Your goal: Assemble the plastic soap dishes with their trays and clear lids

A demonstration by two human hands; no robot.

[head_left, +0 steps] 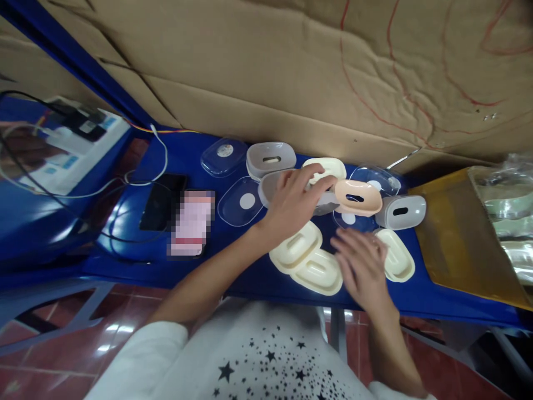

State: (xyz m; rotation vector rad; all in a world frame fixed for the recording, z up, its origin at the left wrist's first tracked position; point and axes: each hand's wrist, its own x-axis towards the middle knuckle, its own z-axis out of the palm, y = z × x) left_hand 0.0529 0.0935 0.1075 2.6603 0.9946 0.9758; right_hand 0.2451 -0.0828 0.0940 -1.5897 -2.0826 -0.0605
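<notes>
My left hand (293, 203) reaches over the middle of the group, fingers curved and thumb apart. Its fingertips are at a cream tray (333, 165), and the thumb is by the left edge of a peach slotted tray (361, 195); whether they touch is unclear. My right hand (363, 265), somewhat blurred, has its fingers extended between cream trays. One cream tray (398, 256) lies just right of it, partly covered. To its left, a cream tray (318, 272) overlaps another cream tray (296, 244). Grey slotted boxes (271, 158) stand behind, one partly hidden by my left hand.
Clear lids (233, 208) with round white stickers lie around the boxes on the blue table (245, 261). At left are a phone (192, 222), cables and a power strip (89, 144). A carton (458, 239) with wrapped pieces stands right; cardboard (250, 72) rises behind.
</notes>
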